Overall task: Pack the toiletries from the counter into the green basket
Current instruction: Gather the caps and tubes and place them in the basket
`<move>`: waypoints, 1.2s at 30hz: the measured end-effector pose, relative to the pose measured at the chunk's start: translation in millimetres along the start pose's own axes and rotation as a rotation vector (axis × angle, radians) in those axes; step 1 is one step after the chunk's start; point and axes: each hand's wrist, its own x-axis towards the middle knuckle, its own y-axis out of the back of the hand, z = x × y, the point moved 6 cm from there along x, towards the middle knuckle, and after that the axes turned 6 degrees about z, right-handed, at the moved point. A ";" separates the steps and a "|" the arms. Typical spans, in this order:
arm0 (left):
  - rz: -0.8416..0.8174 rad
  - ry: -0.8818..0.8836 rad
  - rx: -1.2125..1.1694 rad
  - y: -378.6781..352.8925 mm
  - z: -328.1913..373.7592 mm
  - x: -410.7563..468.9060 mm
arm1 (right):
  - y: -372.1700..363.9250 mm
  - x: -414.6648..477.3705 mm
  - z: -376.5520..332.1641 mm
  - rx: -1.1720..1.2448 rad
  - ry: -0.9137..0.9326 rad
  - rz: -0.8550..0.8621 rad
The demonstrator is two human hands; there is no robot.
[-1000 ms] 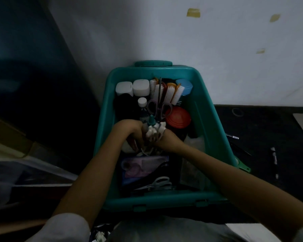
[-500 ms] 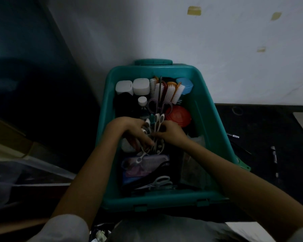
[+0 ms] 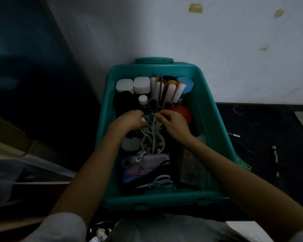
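Note:
The green basket stands against the wall, packed with toiletries. At its middle a round white holder carries a bunch of slim white handled tools and a teal-tipped one. My left hand curls its fingers round the top of the bunch from the left. From the right, my right hand pinches the tips. Behind them lie purple scissors, a red lid, two white caps, brushes and a blue cap.
Nearer me in the basket lie a lilac comb, white scissors and a clear bag. On the black counter to the right are a pen, a marker and a ring.
Both hands have slid up the white tools toward the far end of the basket. The round holder beneath them has come into sight.

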 end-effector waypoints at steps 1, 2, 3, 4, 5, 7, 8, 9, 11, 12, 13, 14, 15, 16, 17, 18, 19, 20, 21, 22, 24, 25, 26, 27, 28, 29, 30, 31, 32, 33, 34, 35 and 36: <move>0.021 -0.010 0.005 -0.1 1.8 0.6 | -0.6 0.8 0.2 -0.012 0.003 -0.018; 0.041 -0.020 0.010 0.1 3.6 0.9 | -0.8 1.7 0.1 -0.023 0.007 -0.036; 0.060 -0.029 0.014 0.4 4.8 1.5 | -0.8 2.6 -0.4 -0.035 0.015 -0.051; 0.081 -0.038 0.015 1.0 5.6 1.9 | -0.6 3.5 -1.3 -0.053 0.031 -0.064; 0.107 -0.048 0.015 2.4 6.0 2.1 | -0.8 4.2 -2.2 -0.076 0.050 -0.077; 0.160 -0.064 -0.017 6.2 6.0 2.4 | -1.7 5.4 -1.8 -0.111 0.056 -0.126; 0.176 -0.066 -0.045 8.4 5.5 2.6 | -1.4 6.2 -0.2 -0.115 0.032 -0.152; 0.181 -0.063 -0.063 10.2 4.9 2.8 | 0.6 7.8 2.5 -0.116 -0.006 -0.163; 0.152 -0.041 -0.062 11.9 2.2 3.4 | 8.7 12.5 10.4 -0.156 -0.084 -0.141; 0.118 -0.027 -0.061 11.4 0.3 4.0 | 13.1 14.6 14.5 -0.188 -0.114 -0.128; 0.074 -0.016 -0.069 9.8 -1.6 4.3 | 16.1 16.0 17.7 -0.207 -0.139 -0.125; 0.023 -0.010 -0.079 7.6 -2.9 4.0 | 18.1 16.5 20.1 -0.207 -0.161 -0.125; -0.028 -0.009 -0.083 5.6 -3.3 2.5 | 19.3 16.5 21.4 -0.195 -0.178 -0.124; -0.069 -0.011 -0.081 4.4 -3.1 0.8 | 20.4 16.2 22.2 -0.186 -0.187 -0.118; -0.097 -0.012 -0.076 3.6 -2.7 -0.5 | 21.3 15.7 22.2 -0.184 -0.191 -0.113; -0.115 -0.010 -0.069 3.6 -2.3 -2.1 | 22.3 15.1 21.8 -0.189 -0.193 -0.112; -0.128 -0.005 -0.060 3.4 -1.6 -3.8 | 23.2 14.5 21.4 -0.194 -0.196 -0.115; -0.132 0.001 -0.049 3.1 -0.9 -4.8 | 24.3 14.2 21.1 -0.198 -0.202 -0.120; -0.125 0.009 -0.036 1.7 0.0 -4.4 | 25.5 13.9 21.2 -0.203 -0.214 -0.122; -0.114 0.025 -0.020 -0.9 0.4 -3.8 | 26.9 13.6 21.9 -0.211 -0.231 -0.122; -0.083 0.078 0.023 -8.2 2.5 -3.1 | 28.8 12.6 22.7 -0.227 -0.263 -0.114; -0.073 0.102 0.055 -11.6 3.7 -3.9 | 29.2 11.8 22.6 -0.235 -0.273 -0.110; -0.061 0.111 0.089 -13.9 5.3 -4.5 | 29.5 11.3 22.5 -0.248 -0.277 -0.108; -0.038 0.114 0.119 -14.2 6.0 -4.6 | 30.4 10.5 21.6 -0.258 -0.275 -0.110; 0.000 0.121 0.141 -12.2 6.0 -5.0 | 31.5 10.0 21.2 -0.267 -0.272 -0.115; 0.048 0.131 0.160 -8.7 5.6 -5.3 | 33.0 9.1 20.6 -0.275 -0.269 -0.120; 0.101 0.134 0.182 -5.0 5.4 -5.6 | 34.7 8.1 20.0 -0.284 -0.266 -0.122; 0.146 0.139 0.208 -1.8 5.7 -6.3 | 36.1 7.3 19.1 -0.296 -0.263 -0.120; 0.181 0.144 0.230 0.7 6.6 -7.1 | 37.5 7.0 18.3 -0.304 -0.264 -0.110; 0.200 0.147 0.238 1.7 8.1 -7.1 | 38.7 7.0 17.5 -0.310 -0.267 -0.093; 0.208 0.146 0.231 1.9 9.4 -7.4 | 40.2 6.9 16.1 -0.314 -0.268 -0.074; 0.213 0.140 0.208 2.1 10.7 -7.6 | 41.5 6.6 14.3 -0.314 -0.265 -0.060; 0.221 0.128 0.174 2.7 11.6 -8.3 | 42.4 6.3 12.6 -0.314 -0.257 -0.054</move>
